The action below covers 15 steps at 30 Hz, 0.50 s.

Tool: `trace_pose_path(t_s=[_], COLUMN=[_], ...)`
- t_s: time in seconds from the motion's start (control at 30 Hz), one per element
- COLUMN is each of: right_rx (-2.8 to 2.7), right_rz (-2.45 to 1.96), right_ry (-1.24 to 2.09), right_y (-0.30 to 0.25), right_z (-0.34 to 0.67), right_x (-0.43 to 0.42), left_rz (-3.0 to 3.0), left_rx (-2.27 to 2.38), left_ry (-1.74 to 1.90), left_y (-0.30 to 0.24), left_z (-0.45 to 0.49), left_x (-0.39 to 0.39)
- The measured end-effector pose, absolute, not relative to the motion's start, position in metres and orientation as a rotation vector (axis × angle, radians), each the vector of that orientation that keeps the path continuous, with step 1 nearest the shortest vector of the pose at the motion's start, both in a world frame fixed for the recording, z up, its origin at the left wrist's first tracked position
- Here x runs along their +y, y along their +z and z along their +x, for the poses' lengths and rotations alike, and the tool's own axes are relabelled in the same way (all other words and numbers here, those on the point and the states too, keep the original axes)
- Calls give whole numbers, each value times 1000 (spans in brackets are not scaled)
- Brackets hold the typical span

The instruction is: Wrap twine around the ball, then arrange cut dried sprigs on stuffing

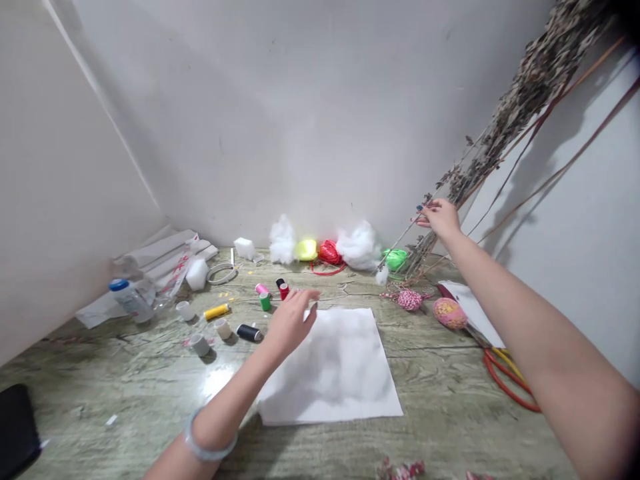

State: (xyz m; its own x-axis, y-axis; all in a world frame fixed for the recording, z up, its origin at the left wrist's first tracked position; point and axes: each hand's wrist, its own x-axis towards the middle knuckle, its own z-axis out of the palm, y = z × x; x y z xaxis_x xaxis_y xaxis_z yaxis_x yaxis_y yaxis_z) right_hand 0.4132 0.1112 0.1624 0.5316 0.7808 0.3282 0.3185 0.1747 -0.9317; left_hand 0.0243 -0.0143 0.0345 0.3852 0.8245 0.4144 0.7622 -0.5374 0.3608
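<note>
My left hand (290,321) hovers over the near left corner of a white sheet (335,370) lying on the floor, fingers loosely spread, nothing in them. Small thread spools (265,301) lie just beyond its fingertips. My right hand (440,217) reaches far to the right and pinches the stems of a bunch of dried flowers (520,100) that leans against the right wall. A bracelet (207,447) sits on my left wrist.
Along the back wall lie white stuffing tufts (359,245), yellow, red (329,252) and green ribbon bundles. A plastic bottle (131,299) and paper packets sit at left. Fabric balls (450,312) and red-handled scissors (507,380) lie at right. A black object (17,430) is at the near left.
</note>
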Motion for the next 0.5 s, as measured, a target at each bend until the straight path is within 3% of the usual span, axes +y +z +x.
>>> trace_pose_path(t_s=[0.23,0.5], right_rx=[-1081,-1209], right_rz=[-1398,-1470], right_ry=[361,187], right_y=[166,162], right_z=[411,438], right_x=[103,91], left_rz=[2478,2380], left_rx=[1274,1226], left_ry=[952,808], left_y=[101,107], left_z=[162,222], left_x=[51,88])
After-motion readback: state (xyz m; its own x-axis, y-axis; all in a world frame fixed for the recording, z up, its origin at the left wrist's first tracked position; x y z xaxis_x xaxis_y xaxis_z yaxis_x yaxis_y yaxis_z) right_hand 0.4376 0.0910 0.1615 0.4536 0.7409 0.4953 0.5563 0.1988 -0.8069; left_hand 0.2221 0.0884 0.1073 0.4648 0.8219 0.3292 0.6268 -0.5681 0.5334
